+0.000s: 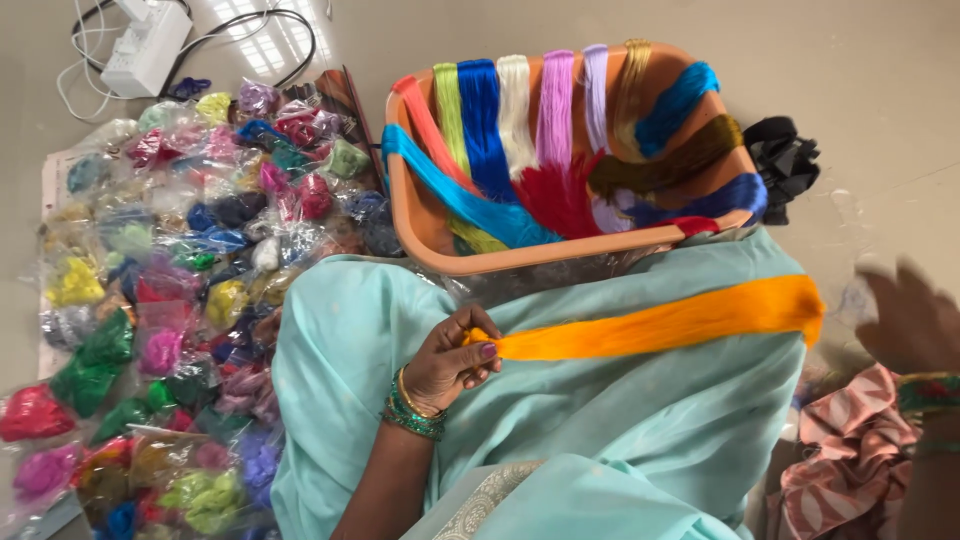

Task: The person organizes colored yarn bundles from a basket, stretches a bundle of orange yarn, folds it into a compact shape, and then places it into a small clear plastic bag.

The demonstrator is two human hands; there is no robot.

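- Pale blue cloth (620,420) covered the lap; a bright orange thread bundle (660,322) lay stretched across it.
- An orange tub (560,252) draped with coloured skeins sat just beyond; bagged thread packets (170,290) crowded the left floor.
- Bare floor (880,90) stayed open far right.
- The left hand (450,362) pinched the bundle's end; the right hand (915,320) was blurred, grip unclear.

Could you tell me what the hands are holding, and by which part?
The left hand pinches the orange thread bundle at its near end; the blurred right hand holds nothing.
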